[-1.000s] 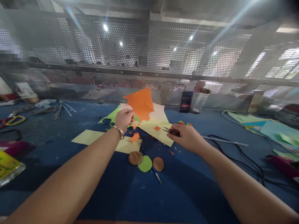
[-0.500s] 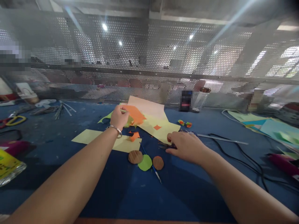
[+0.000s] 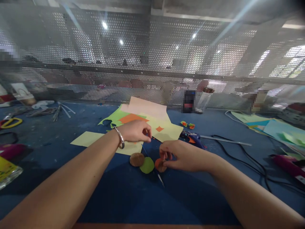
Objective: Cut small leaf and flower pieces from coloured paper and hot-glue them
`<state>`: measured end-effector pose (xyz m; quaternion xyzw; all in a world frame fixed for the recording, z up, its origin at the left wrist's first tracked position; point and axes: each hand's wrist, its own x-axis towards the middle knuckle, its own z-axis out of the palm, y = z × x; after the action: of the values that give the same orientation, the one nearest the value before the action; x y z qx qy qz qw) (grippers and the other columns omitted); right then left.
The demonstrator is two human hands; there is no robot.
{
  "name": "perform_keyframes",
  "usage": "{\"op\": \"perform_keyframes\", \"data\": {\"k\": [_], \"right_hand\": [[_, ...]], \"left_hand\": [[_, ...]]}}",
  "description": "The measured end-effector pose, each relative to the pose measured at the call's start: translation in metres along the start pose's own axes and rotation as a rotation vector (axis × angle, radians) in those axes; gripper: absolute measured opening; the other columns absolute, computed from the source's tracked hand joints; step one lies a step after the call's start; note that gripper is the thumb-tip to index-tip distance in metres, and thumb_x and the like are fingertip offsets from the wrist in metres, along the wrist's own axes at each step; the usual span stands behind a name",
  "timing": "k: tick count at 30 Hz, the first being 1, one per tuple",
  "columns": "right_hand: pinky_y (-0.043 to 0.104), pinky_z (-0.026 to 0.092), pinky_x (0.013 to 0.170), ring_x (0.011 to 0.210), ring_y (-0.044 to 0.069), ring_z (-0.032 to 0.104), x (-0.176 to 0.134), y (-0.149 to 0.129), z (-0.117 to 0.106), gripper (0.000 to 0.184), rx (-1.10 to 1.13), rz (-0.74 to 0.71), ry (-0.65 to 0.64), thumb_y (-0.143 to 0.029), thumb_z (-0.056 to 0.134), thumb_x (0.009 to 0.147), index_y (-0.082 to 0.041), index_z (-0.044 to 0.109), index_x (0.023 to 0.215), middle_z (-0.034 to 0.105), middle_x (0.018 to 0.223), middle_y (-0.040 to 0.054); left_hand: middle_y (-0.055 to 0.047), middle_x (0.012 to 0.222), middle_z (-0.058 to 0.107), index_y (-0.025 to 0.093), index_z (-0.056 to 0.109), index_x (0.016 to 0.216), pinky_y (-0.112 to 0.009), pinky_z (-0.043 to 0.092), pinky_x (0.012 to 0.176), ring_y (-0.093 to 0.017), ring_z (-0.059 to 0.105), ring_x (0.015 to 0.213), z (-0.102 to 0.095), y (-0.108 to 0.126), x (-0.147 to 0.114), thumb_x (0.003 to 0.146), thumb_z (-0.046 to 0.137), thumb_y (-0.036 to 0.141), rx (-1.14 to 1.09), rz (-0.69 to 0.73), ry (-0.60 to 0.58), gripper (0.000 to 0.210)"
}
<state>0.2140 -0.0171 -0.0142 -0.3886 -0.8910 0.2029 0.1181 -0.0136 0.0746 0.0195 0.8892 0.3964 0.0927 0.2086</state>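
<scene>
My left hand (image 3: 137,131), a silver bangle on its wrist, hovers low over the pale yellow paper (image 3: 166,132), fingers curled together; what they pinch is hidden. A thin blue pen (image 3: 161,180) runs from below that hand toward me. The fingertips of my right hand (image 3: 178,156) close around a round brown disc (image 3: 159,165) on the blue table (image 3: 133,197). A green paper circle (image 3: 147,165) and a second wooden disc (image 3: 136,159) lie just left of it. The orange paper (image 3: 132,118) lies flat on the paper stack.
A blue-handled tool (image 3: 194,138), a metal ruler (image 3: 226,140) and black cables (image 3: 240,156) lie to the right. Coloured sheets (image 3: 274,127) are at far right. Yellow scissors (image 3: 10,121) and a packet (image 3: 8,168) sit at left. A perforated metal screen (image 3: 152,63) closes the back.
My left hand laid the orange paper on the stack and came down toward the pen. My right hand put down the scissors and moved left onto the brown disc.
</scene>
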Motion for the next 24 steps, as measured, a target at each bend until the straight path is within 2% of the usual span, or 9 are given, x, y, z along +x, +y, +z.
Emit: {"op": "perform_keyframes", "data": {"k": [1,4,7,11,15,17,19,21,24], "right_hand": [[0.025,0.043,0.066,0.075,0.014,0.061,-0.001,0.0,-0.004,0.006,0.027,0.015,-0.012,-0.022,0.066,0.086,-0.019,0.066,0.091,0.069,0.085,0.0014],[0.024,0.041,0.059,0.067,0.013,0.059,-0.004,0.0,-0.014,0.009,0.082,0.079,-0.065,-0.027,0.066,0.085,-0.018,0.067,0.085,0.067,0.075,-0.0007],[0.023,0.039,0.057,0.065,0.013,0.058,-0.005,0.005,-0.021,0.006,0.108,0.139,-0.157,-0.021,0.064,0.081,-0.018,0.068,0.08,0.065,0.07,-0.0021],[0.023,0.033,0.053,0.06,0.013,0.053,-0.005,0.013,-0.021,0.008,0.053,0.18,-0.213,-0.018,0.063,0.076,-0.019,0.064,0.069,0.061,0.064,-0.0028],[0.026,0.025,0.05,0.052,0.012,0.044,-0.006,0.013,-0.018,0.027,-0.085,0.208,-0.202,-0.025,0.066,0.079,-0.02,0.052,0.056,0.049,0.053,-0.0037],[0.028,0.024,0.051,0.052,0.013,0.045,-0.006,0.01,-0.017,0.031,-0.175,0.25,-0.163,-0.032,0.068,0.08,-0.02,0.052,0.056,0.05,0.053,-0.0026],[0.029,0.024,0.052,0.056,0.014,0.05,-0.005,0.007,-0.017,0.028,-0.242,0.287,-0.095,-0.037,0.07,0.081,-0.021,0.057,0.061,0.058,0.059,-0.0007],[0.028,0.025,0.054,0.061,0.015,0.053,-0.003,0.004,-0.017,0.018,-0.276,0.297,0.003,-0.035,0.069,0.082,-0.021,0.063,0.073,0.063,0.067,0.0003],[0.027,0.028,0.058,0.065,0.014,0.054,0.001,0.002,-0.016,0.009,-0.278,0.221,0.182,-0.03,0.065,0.088,-0.021,0.065,0.091,0.066,0.076,-0.0004]], "left_hand": [[-0.003,0.085,0.069,0.024,0.079,0.08,-0.027,0.041,0.067,-0.021,0.062,0.08,-0.001,0.008,-0.004,0.068,0.081,0.032,-0.008,0.053,-0.103,0.015],[-0.004,0.092,0.071,0.026,0.079,0.086,-0.027,0.042,0.071,-0.023,0.063,0.088,0.0,0.027,-0.012,0.065,0.085,0.033,-0.003,0.186,-0.314,0.023],[-0.003,0.089,0.071,0.026,0.077,0.083,-0.028,0.041,0.069,-0.024,0.061,0.088,0.008,0.034,-0.013,0.063,0.085,0.03,0.03,0.239,-0.41,0.022],[-0.002,0.079,0.067,0.025,0.073,0.069,-0.028,0.037,0.062,-0.023,0.058,0.079,0.021,0.032,-0.009,0.051,0.089,0.023,0.094,0.208,-0.375,0.024],[0.001,0.07,0.064,0.023,0.068,0.065,-0.026,0.034,0.055,-0.018,0.056,0.067,0.026,0.026,-0.007,0.054,0.086,0.021,0.05,0.169,-0.444,0.021],[0.002,0.068,0.064,0.022,0.066,0.066,-0.026,0.035,0.054,-0.017,0.056,0.064,0.025,0.023,-0.006,0.056,0.083,0.017,-0.004,0.147,-0.488,0.02],[0.002,0.068,0.064,0.022,0.068,0.074,-0.026,0.038,0.055,-0.017,0.057,0.064,0.023,0.018,-0.003,0.059,0.079,0.014,-0.108,0.132,-0.486,0.02],[0.002,0.072,0.065,0.021,0.072,0.087,-0.025,0.04,0.057,-0.016,0.058,0.066,0.021,0.012,0.001,0.063,0.077,0.015,-0.255,0.118,-0.405,0.026],[-0.002,0.081,0.069,0.019,0.073,0.099,-0.027,0.045,0.065,-0.016,0.062,0.072,0.018,0.003,0.006,0.072,0.077,0.024,-0.479,0.046,-0.2,0.028]]}}
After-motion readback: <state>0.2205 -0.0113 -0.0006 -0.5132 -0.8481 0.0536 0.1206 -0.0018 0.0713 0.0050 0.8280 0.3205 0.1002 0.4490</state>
